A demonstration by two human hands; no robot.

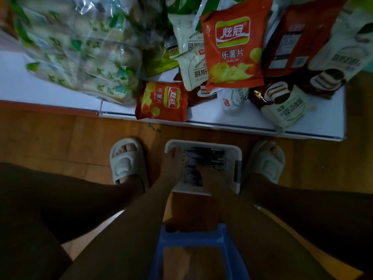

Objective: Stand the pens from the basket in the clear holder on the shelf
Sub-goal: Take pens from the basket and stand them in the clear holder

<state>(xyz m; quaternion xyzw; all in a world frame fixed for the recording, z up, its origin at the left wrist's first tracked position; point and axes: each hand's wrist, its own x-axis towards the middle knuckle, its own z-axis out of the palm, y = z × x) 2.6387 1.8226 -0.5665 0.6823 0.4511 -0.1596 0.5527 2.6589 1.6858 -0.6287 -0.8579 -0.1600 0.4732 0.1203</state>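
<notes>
The white perforated plastic basket (238,156) sits on the wooden floor between the person's slippered feet, below the white shelf (60,91) of snack bags. In it lie dark, slim pens (203,156), blurred; likely light, stiff and smooth, best pinched mid-barrel. The left hand (171,164) rests at the rim, the right hand (210,176) on the pens; neither grip is readable.
</notes>
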